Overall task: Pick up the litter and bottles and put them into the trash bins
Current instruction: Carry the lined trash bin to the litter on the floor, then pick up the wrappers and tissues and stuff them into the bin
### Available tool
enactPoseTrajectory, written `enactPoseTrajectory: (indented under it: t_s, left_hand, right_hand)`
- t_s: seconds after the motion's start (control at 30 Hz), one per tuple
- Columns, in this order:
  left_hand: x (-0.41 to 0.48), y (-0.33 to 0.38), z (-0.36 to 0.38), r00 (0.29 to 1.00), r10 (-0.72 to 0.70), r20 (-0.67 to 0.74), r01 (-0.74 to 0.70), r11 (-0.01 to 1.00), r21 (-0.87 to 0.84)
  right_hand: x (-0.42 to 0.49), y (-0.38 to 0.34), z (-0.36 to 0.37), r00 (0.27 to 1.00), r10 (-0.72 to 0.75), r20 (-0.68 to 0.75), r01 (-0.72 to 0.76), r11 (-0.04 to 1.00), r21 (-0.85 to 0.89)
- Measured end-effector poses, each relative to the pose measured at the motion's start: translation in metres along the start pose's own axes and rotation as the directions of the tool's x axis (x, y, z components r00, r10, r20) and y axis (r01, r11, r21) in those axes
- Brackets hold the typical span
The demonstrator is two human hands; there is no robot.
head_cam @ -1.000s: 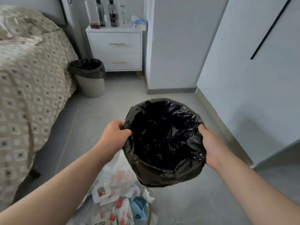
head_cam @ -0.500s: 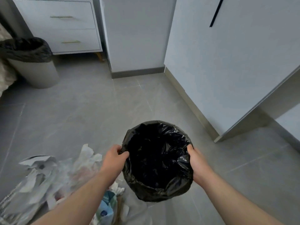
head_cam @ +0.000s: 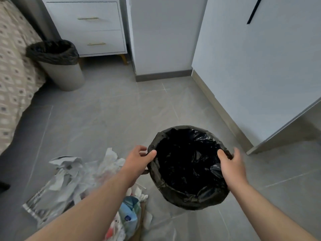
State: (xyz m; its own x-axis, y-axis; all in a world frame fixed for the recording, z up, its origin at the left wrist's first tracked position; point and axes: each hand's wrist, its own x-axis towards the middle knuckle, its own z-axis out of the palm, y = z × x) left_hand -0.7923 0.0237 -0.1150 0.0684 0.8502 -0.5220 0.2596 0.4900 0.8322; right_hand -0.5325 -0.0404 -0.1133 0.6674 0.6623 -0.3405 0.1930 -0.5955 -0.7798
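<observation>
left hand [head_cam: 139, 159] grips trash bin [head_cam: 191, 202] rim | right hand [head_cam: 232, 166] loose on rim

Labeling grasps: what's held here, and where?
The trash bin, by its rim: the left hand pinches the left edge, thumb inside. The right hand has its thumb over the right edge; grip unclear.

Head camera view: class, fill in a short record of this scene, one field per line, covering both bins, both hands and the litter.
near bin: black liner, between both hands
left hand: grips the near bin's rim, thumb hooked inside
right hand: thumb over the opposite rim, fingers outside; grip unclear
far bin: black liner, upright beside the bed, in front of the nightstand
litter: crumpled paper and wrappers piled on the floor, left of the near bin
</observation>
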Motion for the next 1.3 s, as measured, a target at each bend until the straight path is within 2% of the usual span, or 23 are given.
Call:
enactPoseTrajectory:
  t_s: [0.07,0.13,0.2,0.27,0.37,0.43,0.47,0.6,0.7,0.77,0.83,0.9,1.0,1.1,1.2,1.3]
  left_hand:
    - [-0.013,0.014,-0.031,0.997,0.031,-0.069,-0.028,0.998,0.049]
    - [-0.035,0.025,-0.068,0.985,0.122,-0.12,-0.11,0.988,0.105]
    - [-0.061,0.025,-0.107,0.96,0.211,-0.184,-0.192,0.975,0.116]
    - [-0.087,0.01,-0.142,0.94,0.215,-0.264,-0.206,0.977,0.061]
    - [-0.109,-0.037,-0.182,0.933,0.097,-0.348,-0.122,0.991,-0.052]
    - [-0.109,-0.077,-0.201,0.916,-0.015,-0.4,-0.03,0.994,-0.107]
    - [-0.106,-0.097,-0.208,0.904,-0.074,-0.42,0.019,0.991,-0.134]
    - [-0.093,-0.181,-0.22,0.864,-0.226,-0.45,0.171,0.972,-0.161]
    - [-0.09,-0.23,-0.223,0.823,-0.249,-0.511,0.279,0.96,-0.018]
    - [-0.084,-0.254,-0.228,0.777,-0.278,-0.565,0.393,0.915,0.092]
    - [-0.076,-0.269,-0.23,0.74,-0.331,-0.585,0.469,0.878,0.096]
    - [-0.066,-0.276,-0.231,0.733,-0.326,-0.597,0.486,0.865,0.124]
    - [-0.048,-0.275,-0.228,0.734,-0.256,-0.629,0.459,0.87,0.182]
    - [-0.033,-0.273,-0.229,0.698,-0.264,-0.666,0.462,0.876,0.136]
    - [-0.026,-0.271,-0.232,0.642,-0.316,-0.699,0.364,0.927,-0.085]
    - [-0.022,-0.264,-0.237,0.642,-0.384,-0.663,0.277,0.923,-0.266]
  right_hand:
    - [-0.015,-0.024,-0.003,0.978,-0.187,-0.095,0.173,0.976,-0.135]
    - [-0.034,-0.055,0.0,0.907,-0.404,-0.116,0.379,0.906,-0.186]
    - [-0.063,-0.086,0.014,0.807,-0.589,-0.05,0.571,0.799,-0.187]
    - [-0.099,-0.11,0.037,0.715,-0.692,0.095,0.698,0.705,-0.122]
    - [-0.154,-0.119,0.084,0.569,-0.714,0.408,0.796,0.603,-0.056]
    - [-0.179,-0.11,0.119,0.484,-0.644,0.592,0.822,0.566,-0.057]
    - [-0.185,-0.102,0.135,0.465,-0.59,0.659,0.819,0.57,-0.068]
    - [-0.182,-0.059,0.191,0.495,-0.309,0.812,0.752,0.621,-0.222]
    - [-0.173,-0.027,0.227,0.518,-0.126,0.846,0.753,0.538,-0.38]
    - [-0.168,-0.011,0.251,0.569,-0.049,0.821,0.72,0.513,-0.468]
    - [-0.165,-0.002,0.273,0.651,-0.055,0.757,0.645,0.566,-0.513]
    - [-0.162,0.002,0.288,0.72,-0.155,0.676,0.609,0.608,-0.509]
    - [-0.152,0.003,0.307,0.685,-0.297,0.665,0.707,0.491,-0.51]
    - [-0.138,0.002,0.322,0.674,-0.197,0.712,0.708,0.45,-0.545]
    - [-0.13,0.003,0.331,0.641,-0.222,0.735,0.733,0.46,-0.501]
    - [-0.129,-0.003,0.328,0.631,-0.305,0.713,0.745,0.494,-0.448]
